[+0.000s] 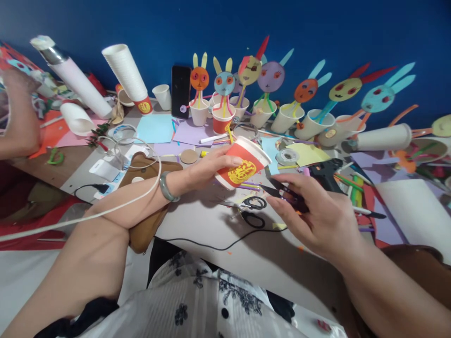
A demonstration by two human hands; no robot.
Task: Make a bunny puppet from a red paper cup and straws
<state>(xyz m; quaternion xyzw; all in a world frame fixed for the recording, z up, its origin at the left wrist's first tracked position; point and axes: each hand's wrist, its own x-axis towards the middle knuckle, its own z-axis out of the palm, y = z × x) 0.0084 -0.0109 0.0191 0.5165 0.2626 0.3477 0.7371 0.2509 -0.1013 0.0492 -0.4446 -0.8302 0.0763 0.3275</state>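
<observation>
Here, left hand (216, 165) grips tapered paper cup (243, 165); right hand (319, 213), pointed tool (280, 191).

Craft workspace, likely: table (200, 225) littered with coloured paper (153, 127), scissors (243, 205), tape (286, 157), stacked cups (125, 70), plus a row of rabbit figures (270, 79).

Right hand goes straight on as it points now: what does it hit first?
Probably the red cup in the left hand; the dark tool in the right hand points that way, though depth is unclear.
</observation>
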